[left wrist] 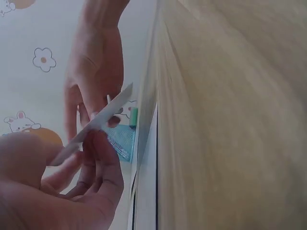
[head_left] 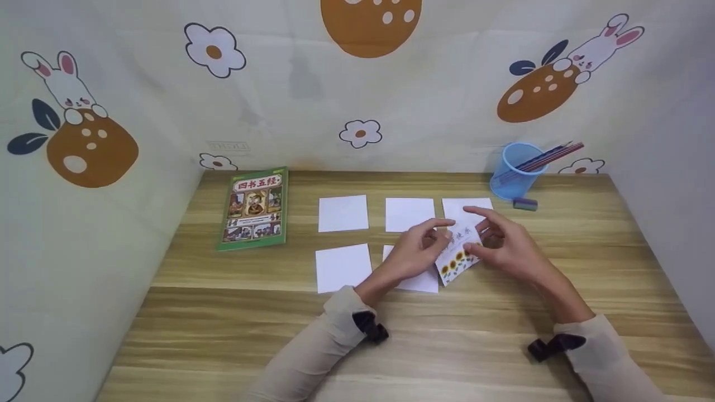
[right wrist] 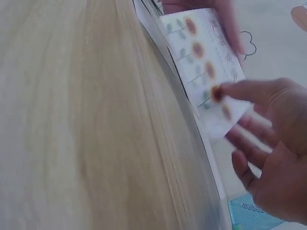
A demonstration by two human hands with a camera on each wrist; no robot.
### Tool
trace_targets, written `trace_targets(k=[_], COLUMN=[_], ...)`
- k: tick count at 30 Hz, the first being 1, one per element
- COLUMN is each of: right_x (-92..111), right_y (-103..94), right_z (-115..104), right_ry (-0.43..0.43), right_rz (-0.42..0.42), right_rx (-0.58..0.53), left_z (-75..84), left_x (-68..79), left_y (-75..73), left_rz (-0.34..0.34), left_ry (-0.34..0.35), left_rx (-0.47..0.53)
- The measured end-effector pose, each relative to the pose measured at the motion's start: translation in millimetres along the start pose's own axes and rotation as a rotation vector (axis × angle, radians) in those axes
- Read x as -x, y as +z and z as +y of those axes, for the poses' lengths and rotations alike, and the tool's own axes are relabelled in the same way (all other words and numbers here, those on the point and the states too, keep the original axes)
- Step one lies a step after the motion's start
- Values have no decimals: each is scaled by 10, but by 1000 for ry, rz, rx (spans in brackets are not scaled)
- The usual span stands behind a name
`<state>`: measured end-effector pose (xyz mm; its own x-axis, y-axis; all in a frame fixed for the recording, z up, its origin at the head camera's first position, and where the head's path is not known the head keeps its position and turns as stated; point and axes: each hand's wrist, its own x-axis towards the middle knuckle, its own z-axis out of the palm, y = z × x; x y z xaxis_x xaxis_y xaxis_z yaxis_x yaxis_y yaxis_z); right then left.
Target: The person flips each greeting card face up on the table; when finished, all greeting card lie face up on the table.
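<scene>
A white card (head_left: 458,262) printed with a row of sunflowers and some writing is held tilted above the table, between both hands. My left hand (head_left: 416,251) pinches its left side, thumb on one face and curled fingers on the other, as the left wrist view shows. At the opposite side, my right hand (head_left: 516,251) grips the card with the thumb on the sunflower face and fingers behind it. In the right wrist view the sunflower face (right wrist: 197,50) shows plainly. Directly behind the held card lies a blank white card (head_left: 466,206), partly covered.
Several blank white cards (head_left: 343,214) lie in two rows on the wooden table (head_left: 251,335). A green comic-style book (head_left: 254,209) is at the left. At the back right stands a blue mesh cup (head_left: 511,178) with pencils (head_left: 550,157), beside a small purple-green block (head_left: 525,204).
</scene>
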<state>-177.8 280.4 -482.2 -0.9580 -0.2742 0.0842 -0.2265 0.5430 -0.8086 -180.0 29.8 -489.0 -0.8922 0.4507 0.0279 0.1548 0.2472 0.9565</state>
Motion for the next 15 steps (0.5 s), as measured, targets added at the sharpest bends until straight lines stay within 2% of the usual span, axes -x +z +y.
trace_targets(k=[3,9,15], right_x=[6,12,12], right_y=[-20,-14,-15], right_z=[22,44,66], right_ry=[21,26,23], right_rz=[4,-38,-18], right_rx=[22,25,192], left_z=[5,34,53], left_x=[14,47,43], left_y=[21,76,70], left_rz=[-22,-92,-98], left_ry=[5,67,108], left_rx=[-20,-183,-220])
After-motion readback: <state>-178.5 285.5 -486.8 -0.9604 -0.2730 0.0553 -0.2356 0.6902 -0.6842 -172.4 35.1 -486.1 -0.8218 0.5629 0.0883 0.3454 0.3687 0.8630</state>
